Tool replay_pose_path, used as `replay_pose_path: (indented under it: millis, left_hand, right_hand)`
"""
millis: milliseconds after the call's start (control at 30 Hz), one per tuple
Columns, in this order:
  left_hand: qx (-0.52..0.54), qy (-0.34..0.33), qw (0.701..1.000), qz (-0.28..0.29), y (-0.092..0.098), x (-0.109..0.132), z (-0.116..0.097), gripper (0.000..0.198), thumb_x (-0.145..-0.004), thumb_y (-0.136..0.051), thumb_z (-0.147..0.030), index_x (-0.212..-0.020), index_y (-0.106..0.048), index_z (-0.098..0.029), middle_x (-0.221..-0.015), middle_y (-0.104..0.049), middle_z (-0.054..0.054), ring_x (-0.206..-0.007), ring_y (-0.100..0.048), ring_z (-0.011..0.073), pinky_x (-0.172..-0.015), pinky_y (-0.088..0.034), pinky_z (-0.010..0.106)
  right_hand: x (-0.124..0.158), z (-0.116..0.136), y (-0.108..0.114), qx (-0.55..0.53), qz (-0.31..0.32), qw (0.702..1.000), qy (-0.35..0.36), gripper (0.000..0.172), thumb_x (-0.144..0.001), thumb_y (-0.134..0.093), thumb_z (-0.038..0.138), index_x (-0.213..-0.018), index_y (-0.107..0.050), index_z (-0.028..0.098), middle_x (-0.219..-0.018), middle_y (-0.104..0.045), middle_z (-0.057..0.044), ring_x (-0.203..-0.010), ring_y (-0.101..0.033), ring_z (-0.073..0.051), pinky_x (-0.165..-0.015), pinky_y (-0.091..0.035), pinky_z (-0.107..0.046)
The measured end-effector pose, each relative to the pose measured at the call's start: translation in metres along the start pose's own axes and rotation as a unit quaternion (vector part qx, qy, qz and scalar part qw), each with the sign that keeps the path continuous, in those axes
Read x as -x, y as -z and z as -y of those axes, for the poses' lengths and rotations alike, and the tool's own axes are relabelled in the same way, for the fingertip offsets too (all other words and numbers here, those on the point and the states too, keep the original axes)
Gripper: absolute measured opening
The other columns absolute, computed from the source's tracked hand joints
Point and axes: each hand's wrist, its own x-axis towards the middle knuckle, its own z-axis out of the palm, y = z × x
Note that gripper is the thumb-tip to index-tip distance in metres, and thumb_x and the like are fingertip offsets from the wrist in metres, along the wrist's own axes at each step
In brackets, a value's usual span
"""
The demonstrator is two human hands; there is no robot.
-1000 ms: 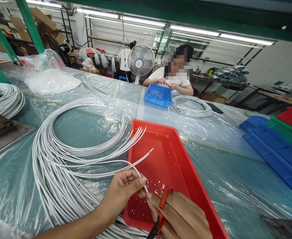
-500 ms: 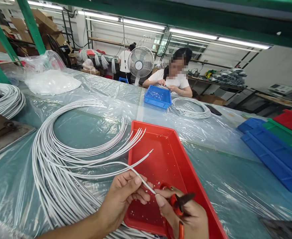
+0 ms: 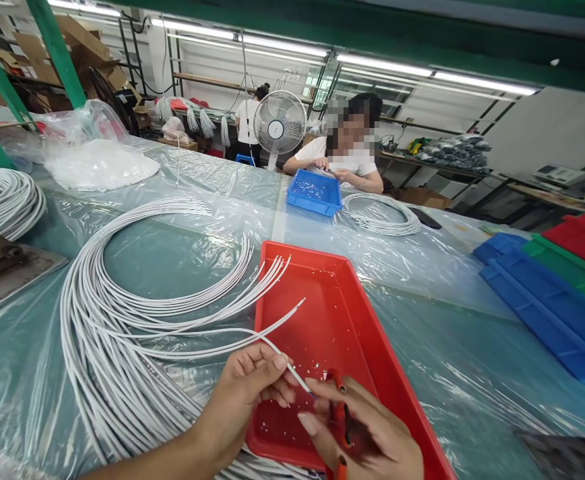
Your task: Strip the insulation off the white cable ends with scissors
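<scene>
My left hand [image 3: 255,383] pinches a white cable [image 3: 300,380] close to its end, above the red tray [image 3: 372,333]. The cable's tip shows a bit of blue and points at my right hand [image 3: 372,427]. In that hand sit red-handled cutters [image 3: 345,417], partly hidden by the fingers; their jaws cannot be made out. My right index fingertip is at the cable's tip, with the thumb apart from it. A large coiled bundle of white cables [image 3: 85,300] lies at the left, several of its ends over the tray's rim. Small white scraps [image 3: 317,367] lie in the tray.
A co-worker [image 3: 352,143] sits opposite behind a blue tray [image 3: 315,207] and a cable coil [image 3: 382,217]. Stacked blue, green and red bins [image 3: 537,293] stand at the right. Another coil [image 3: 12,203] and a metal plate [image 3: 17,273] are at the left. A green beam [image 3: 292,27] runs overhead.
My right thumb has come away from the cable's end, and the cutters have turned in my hand so their dark tip no longer sticks out. The cable's tip now shows blue.
</scene>
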Motion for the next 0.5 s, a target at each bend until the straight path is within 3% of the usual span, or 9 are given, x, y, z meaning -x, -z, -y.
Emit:
replay_pose_path:
  millis: [167,267,333,400,433,500]
  left_hand:
    - [-0.074,0.047,0.995,0.041,0.0,0.002,0.001,0.027,-0.081,-0.057,-0.03,-0.067,-0.063,-0.008,-0.062,-0.065,0.005,-0.05,-0.056,0.0079,-0.051,-0.042,0.017]
    - [-0.216,0.001,0.976,0.028,0.001,0.006,-0.004,0.031,-0.082,-0.054,-0.036,-0.068,-0.064,-0.01,-0.058,-0.062,0.004,-0.048,-0.054,0.01,-0.049,-0.042,0.019]
    - [-0.349,-0.105,0.931,-0.008,0.001,0.009,-0.013,0.025,-0.082,-0.054,-0.034,-0.077,-0.066,-0.013,-0.067,-0.064,0.005,-0.055,-0.056,0.0133,-0.054,-0.045,0.023]
    - [-0.489,-0.216,0.845,-0.016,-0.001,0.01,-0.025,0.024,-0.085,-0.05,-0.029,-0.1,-0.065,-0.017,-0.094,-0.066,0.008,-0.075,-0.06,0.0181,-0.069,-0.046,0.028]
    - [-0.542,-0.239,0.806,-0.004,-0.003,0.01,-0.032,0.029,-0.086,-0.047,-0.026,-0.111,-0.061,-0.02,-0.109,-0.062,0.009,-0.085,-0.06,0.0198,-0.076,-0.045,0.03]
    - [-0.616,-0.231,0.75,0.063,-0.008,0.006,-0.046,0.034,-0.088,-0.043,-0.025,-0.119,-0.056,-0.021,-0.114,-0.062,0.009,-0.097,-0.058,0.0228,-0.083,-0.041,0.032]
  right_hand:
    - [-0.005,0.0,0.009,0.076,-0.043,0.996,0.029,0.014,-0.067,-0.067,0.013,-0.075,-0.071,0.023,-0.059,-0.064,0.002,-0.049,-0.057,-0.011,-0.052,-0.048,-0.018]
    - [-0.018,-0.005,0.017,0.101,-0.042,0.994,0.005,0.008,-0.07,-0.066,0.019,-0.074,-0.071,0.023,-0.06,-0.066,0.002,-0.05,-0.06,-0.011,-0.049,-0.048,-0.017]
    - [-0.029,-0.009,0.023,0.102,-0.003,0.994,-0.037,0.007,-0.07,-0.067,0.022,-0.076,-0.071,0.022,-0.067,-0.071,0.0,-0.059,-0.066,-0.014,-0.053,-0.051,-0.018]
    - [-0.038,-0.011,0.029,0.094,0.025,0.994,-0.048,0.006,-0.072,-0.066,0.023,-0.077,-0.07,0.021,-0.068,-0.071,-0.001,-0.06,-0.066,-0.015,-0.053,-0.051,-0.018]
    - [-0.041,-0.011,0.032,0.093,0.046,0.994,-0.032,0.006,-0.073,-0.065,0.022,-0.077,-0.069,0.021,-0.068,-0.071,-0.001,-0.06,-0.065,-0.014,-0.053,-0.051,-0.019]
    - [-0.045,-0.009,0.036,0.094,0.098,0.99,0.033,0.01,-0.073,-0.064,0.016,-0.078,-0.069,0.022,-0.07,-0.07,-0.001,-0.061,-0.064,-0.014,-0.056,-0.051,-0.02]
